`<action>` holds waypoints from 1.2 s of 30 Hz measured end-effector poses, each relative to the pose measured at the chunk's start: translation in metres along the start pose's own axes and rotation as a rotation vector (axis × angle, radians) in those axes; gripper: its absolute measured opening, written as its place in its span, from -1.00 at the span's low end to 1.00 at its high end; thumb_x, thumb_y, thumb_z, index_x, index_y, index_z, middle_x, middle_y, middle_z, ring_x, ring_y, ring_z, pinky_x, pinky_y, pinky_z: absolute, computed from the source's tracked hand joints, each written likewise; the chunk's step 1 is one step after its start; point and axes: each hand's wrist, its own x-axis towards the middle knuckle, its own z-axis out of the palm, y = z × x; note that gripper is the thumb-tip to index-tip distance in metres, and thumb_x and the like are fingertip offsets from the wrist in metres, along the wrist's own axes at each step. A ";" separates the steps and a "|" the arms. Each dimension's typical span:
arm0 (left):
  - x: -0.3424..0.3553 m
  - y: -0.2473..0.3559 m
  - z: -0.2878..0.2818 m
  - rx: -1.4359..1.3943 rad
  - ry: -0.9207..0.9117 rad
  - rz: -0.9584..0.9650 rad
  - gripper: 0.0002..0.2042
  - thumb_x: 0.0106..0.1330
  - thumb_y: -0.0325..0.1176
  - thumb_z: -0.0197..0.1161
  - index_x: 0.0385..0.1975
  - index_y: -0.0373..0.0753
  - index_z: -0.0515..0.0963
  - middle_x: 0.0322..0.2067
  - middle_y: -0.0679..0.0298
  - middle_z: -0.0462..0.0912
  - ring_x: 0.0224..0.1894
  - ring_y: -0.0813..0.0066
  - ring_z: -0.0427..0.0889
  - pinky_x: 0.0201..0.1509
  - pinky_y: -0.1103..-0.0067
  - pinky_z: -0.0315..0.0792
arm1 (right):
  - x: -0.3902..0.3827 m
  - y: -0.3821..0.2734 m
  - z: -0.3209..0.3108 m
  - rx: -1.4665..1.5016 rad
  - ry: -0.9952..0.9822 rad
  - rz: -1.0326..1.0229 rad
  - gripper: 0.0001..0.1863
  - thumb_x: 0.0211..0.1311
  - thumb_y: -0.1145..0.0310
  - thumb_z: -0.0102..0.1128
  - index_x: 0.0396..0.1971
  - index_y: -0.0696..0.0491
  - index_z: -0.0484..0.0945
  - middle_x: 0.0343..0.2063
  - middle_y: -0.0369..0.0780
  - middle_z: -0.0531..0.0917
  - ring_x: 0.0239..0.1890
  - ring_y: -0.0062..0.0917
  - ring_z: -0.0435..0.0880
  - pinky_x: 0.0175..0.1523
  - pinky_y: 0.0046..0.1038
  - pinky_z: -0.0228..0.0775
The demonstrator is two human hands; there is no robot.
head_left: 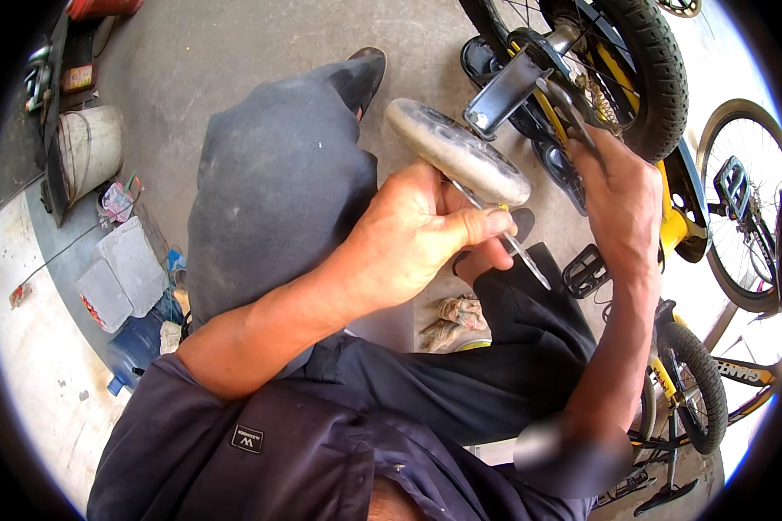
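Observation:
My left hand (417, 230) is closed, its thumb and fingers pinching a thin, flat metal tool (530, 263) whose kind I cannot make out. Just above these fingers is a small grey-white training wheel (460, 152), tilted, close against the hand. A black metal bracket (502, 91) runs from beside the wheel to the hub of a yellow and black children's bicycle (621, 78). On the right, my right hand (621, 187) wraps round a dark metal tool (573, 113) that looks like pliers, its tip at the bracket's upper end.
More bicycles stand at the right, with a large wheel (743, 204) and a smaller tyre (699, 391). A pedal (586, 271) sticks out by my right forearm. Crumpled gloves or rags (456, 321) lie between my legs. Leftward are a whitish bucket (91, 152) and a blue water bottle (137, 352).

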 end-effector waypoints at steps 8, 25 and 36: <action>0.000 -0.005 0.000 0.004 0.046 0.010 -0.74 0.35 -0.47 0.23 -0.02 -0.39 0.47 -0.20 0.09 0.65 -0.31 0.34 0.72 -0.11 0.50 0.58 | -0.015 -0.016 -0.018 0.189 0.041 -0.128 -0.80 0.14 0.45 0.25 -0.23 0.18 0.64 -0.39 -0.04 0.67 -0.36 -0.19 0.69 -0.24 -0.38 0.48; 0.002 -0.005 -0.001 -0.004 0.005 0.024 -0.75 0.34 -0.48 0.23 -0.03 -0.39 0.48 -0.21 0.14 0.66 -0.31 0.36 0.70 -0.13 0.52 0.58 | -0.014 -0.020 -0.025 0.236 -0.051 -0.104 -0.81 0.10 0.47 0.31 -0.26 0.18 0.66 -0.44 -0.09 0.67 -0.43 -0.31 0.68 -0.28 -0.44 0.46; 0.001 -0.003 0.000 -0.041 -0.002 0.029 -0.75 0.34 -0.48 0.23 -0.04 -0.40 0.48 -0.24 0.07 0.67 -0.32 0.34 0.72 -0.14 0.51 0.60 | -0.005 -0.001 -0.012 0.275 -0.125 -0.232 -0.78 0.07 0.52 0.30 -0.23 0.18 0.67 -0.49 -0.12 0.62 -0.46 -0.35 0.62 -0.31 -0.44 0.43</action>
